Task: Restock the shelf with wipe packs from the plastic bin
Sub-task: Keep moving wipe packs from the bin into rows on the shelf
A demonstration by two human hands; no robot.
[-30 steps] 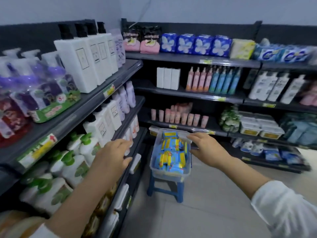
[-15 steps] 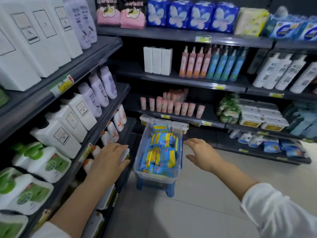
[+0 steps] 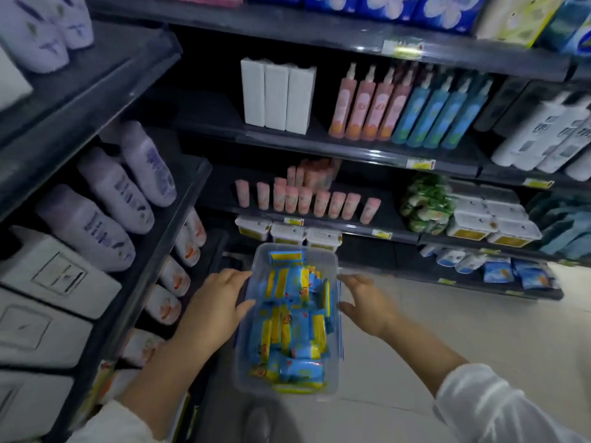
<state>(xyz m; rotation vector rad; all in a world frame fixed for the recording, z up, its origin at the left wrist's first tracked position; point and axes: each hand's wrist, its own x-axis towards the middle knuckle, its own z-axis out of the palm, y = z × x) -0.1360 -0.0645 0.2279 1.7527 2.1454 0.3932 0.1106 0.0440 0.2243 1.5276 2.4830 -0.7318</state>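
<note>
Now, plastic bin (image 3: 289, 391): clear, long and narrow, low in the middle of the aisle floor (image 3: 463, 334); what carries it is hidden beneath it.
Wipe packs (image 3: 294, 318): blue and yellow, heaped loosely from the near wall of the bin to its far rim, some on edge, some flat.
Left hand (image 3: 216, 303): at the bin's left wall, fingers loosely spread, fingertips and thumb reaching the rim; whether it presses the wall I cannot tell.
Right hand (image 3: 367, 303): at the right wall, fingers apart and slightly bent, tips just at the rim, nothing pinched.
Sleeves: a white cuff (image 3: 499, 407) on the right arm, another pale one (image 3: 112, 425) at the lower left.
Left shelving: lavender bottles (image 3: 128, 193) leaning along the shelf edge, white boxed pump bottles (image 3: 60, 276) nearer, small white bottles with orange marks (image 3: 180, 247) below, close beside the left forearm.
Back shelving: white boxes (image 3: 276, 94), pink spray bottles (image 3: 371, 103), blue spray bottles (image 3: 438, 113); below them pink tubes (image 3: 303, 198), green packs (image 3: 422, 203) and white lidded tubs (image 3: 486, 223).
Behind the bin: white tubs with yellow labels (image 3: 287, 232), just past its far rim.
Bottom shelf (image 3: 447, 282): to the right of the bin, well apart, with blue packs (image 3: 511, 273) at its front edge.
</note>
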